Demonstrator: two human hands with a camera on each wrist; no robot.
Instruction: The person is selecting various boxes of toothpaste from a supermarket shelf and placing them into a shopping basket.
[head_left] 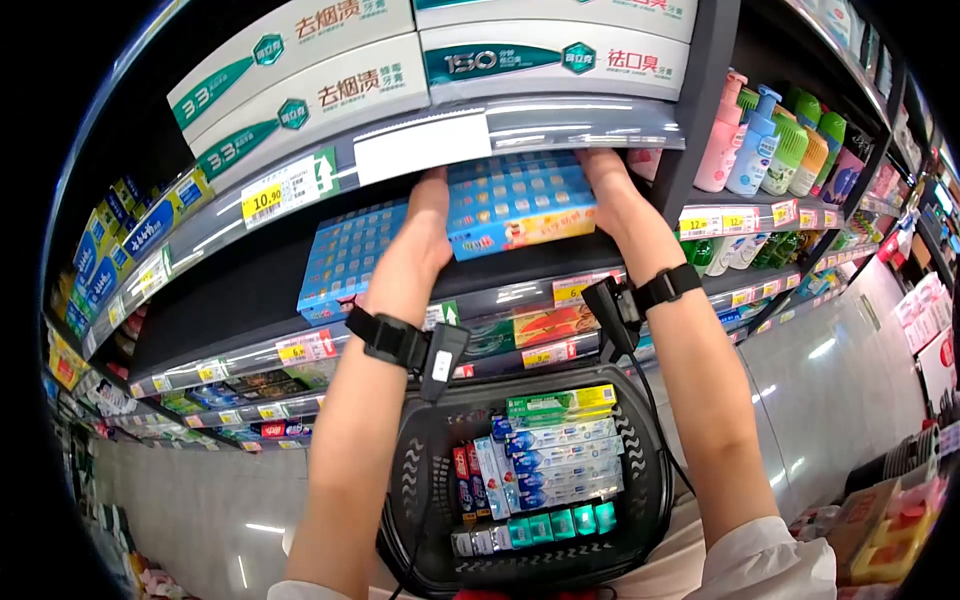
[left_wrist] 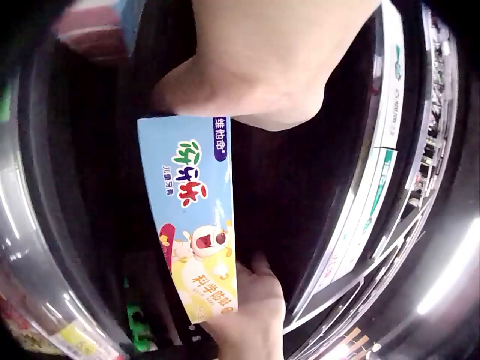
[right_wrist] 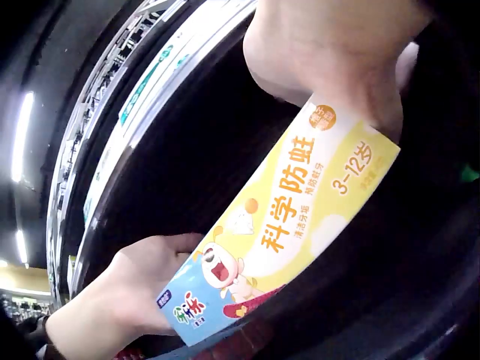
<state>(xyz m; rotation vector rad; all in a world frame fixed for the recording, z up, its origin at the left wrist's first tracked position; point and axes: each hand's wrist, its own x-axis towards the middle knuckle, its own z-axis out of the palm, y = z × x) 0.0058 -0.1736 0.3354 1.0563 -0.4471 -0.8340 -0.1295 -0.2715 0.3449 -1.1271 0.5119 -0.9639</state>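
A wide blue and yellow children's toothpaste box (head_left: 520,235) is held between both hands on the shelf, under the upper ledge. My left hand (head_left: 427,225) grips its left end, fingers hidden behind it. At the opposite end, my right hand (head_left: 615,195) holds on, its fingertips out of sight under the ledge. The box's printed front shows a cartoon animal in the right wrist view, with the left hand (right_wrist: 154,274) at the blue end. A similar blue box (head_left: 345,260) lies on the same shelf, just left of my left hand.
Below the shelf stands a black basket (head_left: 410,500) with several toothpaste boxes (head_left: 565,455) inside. Large white toothpaste cartons (head_left: 550,62) fill the shelf above. Pump bottles (head_left: 755,140) stand to the right. The ledge (head_left: 590,120) overhangs the hands.
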